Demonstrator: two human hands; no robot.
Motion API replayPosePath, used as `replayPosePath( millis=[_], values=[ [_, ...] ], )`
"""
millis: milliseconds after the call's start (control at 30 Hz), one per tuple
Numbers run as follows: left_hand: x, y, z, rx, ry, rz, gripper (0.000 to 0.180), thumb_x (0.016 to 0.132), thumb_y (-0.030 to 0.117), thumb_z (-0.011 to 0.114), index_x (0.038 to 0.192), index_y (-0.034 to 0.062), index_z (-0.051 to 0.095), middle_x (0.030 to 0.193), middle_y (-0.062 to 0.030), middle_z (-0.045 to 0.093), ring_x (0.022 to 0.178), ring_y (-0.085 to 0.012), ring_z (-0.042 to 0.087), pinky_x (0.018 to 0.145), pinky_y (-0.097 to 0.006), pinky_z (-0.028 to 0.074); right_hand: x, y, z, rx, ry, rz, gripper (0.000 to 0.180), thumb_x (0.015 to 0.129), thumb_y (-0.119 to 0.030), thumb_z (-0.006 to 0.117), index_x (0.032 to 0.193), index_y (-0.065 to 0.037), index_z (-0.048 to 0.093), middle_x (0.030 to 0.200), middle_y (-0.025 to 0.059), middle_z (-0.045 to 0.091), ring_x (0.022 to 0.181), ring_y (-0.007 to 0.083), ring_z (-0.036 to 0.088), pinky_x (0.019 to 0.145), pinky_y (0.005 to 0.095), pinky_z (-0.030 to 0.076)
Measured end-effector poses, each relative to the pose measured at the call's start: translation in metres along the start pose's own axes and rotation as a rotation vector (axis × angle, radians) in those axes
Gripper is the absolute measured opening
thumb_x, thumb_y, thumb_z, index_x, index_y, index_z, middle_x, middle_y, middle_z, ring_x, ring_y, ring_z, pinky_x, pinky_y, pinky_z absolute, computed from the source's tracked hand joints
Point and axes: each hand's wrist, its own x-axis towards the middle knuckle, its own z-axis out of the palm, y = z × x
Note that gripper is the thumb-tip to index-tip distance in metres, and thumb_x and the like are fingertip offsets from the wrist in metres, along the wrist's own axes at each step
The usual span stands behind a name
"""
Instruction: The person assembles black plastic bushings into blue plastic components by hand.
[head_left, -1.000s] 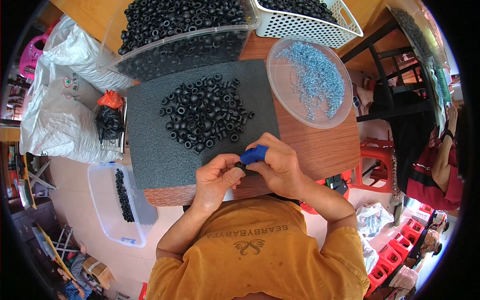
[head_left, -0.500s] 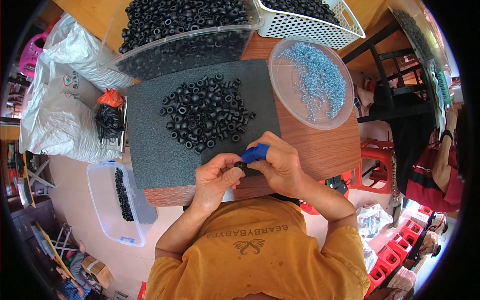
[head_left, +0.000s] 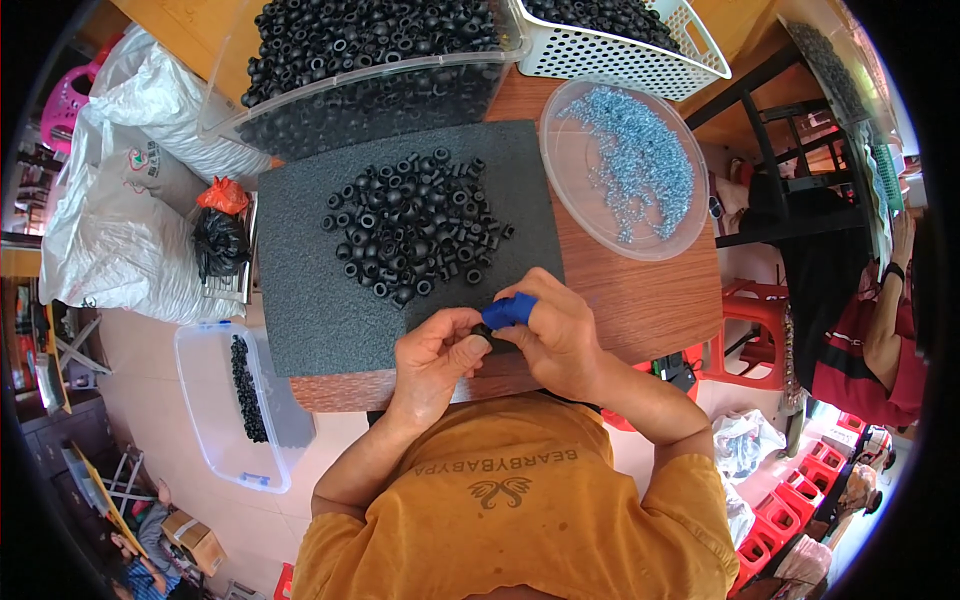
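Note:
Near the front edge of the table, my left hand (head_left: 437,350) pinches a small round black plastic piece (head_left: 483,331) between thumb and fingers. My right hand (head_left: 555,330) is closed and meets the piece from the right. A blue wrap (head_left: 508,311) covers one of its fingers. Whatever my right fingertips pinch is hidden. Just beyond my hands, a pile of hollow black plastic pieces (head_left: 415,220) lies on a dark grey foam mat (head_left: 300,315).
A round clear lid (head_left: 570,205) with tiny blue-silver parts (head_left: 640,165) lies right of the mat. Behind stand a clear bin (head_left: 370,70) and a white basket (head_left: 620,60), both full of black pieces. Another clear bin (head_left: 205,430) sits at lower left, near white sacks (head_left: 125,240).
Both hands stay almost where they were, together at the black piece. My right fingers have shifted slightly against it, and the piece shows less between the fingertips.

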Motion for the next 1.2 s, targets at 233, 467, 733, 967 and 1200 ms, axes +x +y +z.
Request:
replayPosePath(
  millis=[233,467,733,967,1200],
  values=[
    [-0.001,-0.001,0.0,-0.033,0.019,0.005,0.025,0.088,0.013,0.065,0.108,-0.001,0.058,0.083,-0.0031,0.062,0.067,-0.0055,0.053,0.059,-0.019,0.045,-0.003,-0.005,0.007,0.003,0.07,-0.015,0.027,0.064,0.01,0.069,0.086,0.0,0.058,0.085,0.0132,0.06,0.071,0.0297,0.055,0.057,0.0348,0.045],
    [-0.001,0.002,-0.001,-0.058,-0.009,0.035,0.027,0.089,0.017,0.065,0.108,-0.0011,0.058,0.083,-0.004,0.062,0.067,-0.0059,0.053,0.06,-0.019,0.045,-0.004,-0.005,0.002,0.104,0.075,0.13,0.026,0.067,0.007,0.07,0.089,-0.002,0.061,0.086,0.0099,0.061,0.075,0.0271,0.056,0.061,0.0329,0.045],
    [0.0,0.0,-0.002,-0.066,-0.017,0.023,0.027,0.088,0.017,0.065,0.108,-0.0012,0.058,0.083,-0.0039,0.062,0.067,-0.006,0.054,0.06,-0.019,0.045,-0.004,-0.003,0.003,0.082,0.07,0.111,0.023,0.068,0.004,0.071,0.088,-0.005,0.062,0.085,0.0087,0.061,0.076,0.0267,0.056,0.062,0.0326,0.045],
    [-0.002,0.0,0.001,0.046,0.036,0.086,0.026,0.088,0.016,0.065,0.107,-0.0013,0.059,0.083,-0.003,0.062,0.068,-0.0054,0.053,0.06,-0.019,0.045,-0.004,-0.004,0.009,0.09,0.1,0.139,0.023,0.067,0.005,0.071,0.086,-0.005,0.063,0.082,0.008,0.06,0.074,0.0263,0.055,0.061,0.0331,0.045],
    [-0.003,-0.001,0.003,0.112,0.07,0.196,0.025,0.088,0.015,0.065,0.107,-0.0007,0.059,0.084,-0.0022,0.061,0.07,-0.0054,0.053,0.061,-0.019,0.045,-0.007,-0.009,0.012,0.126,0.134,0.251,0.017,0.069,0.003,0.072,0.084,-0.002,0.064,0.085,0.0076,0.062,0.074,0.0204,0.056,0.061,0.0293,0.044]
  ],
)
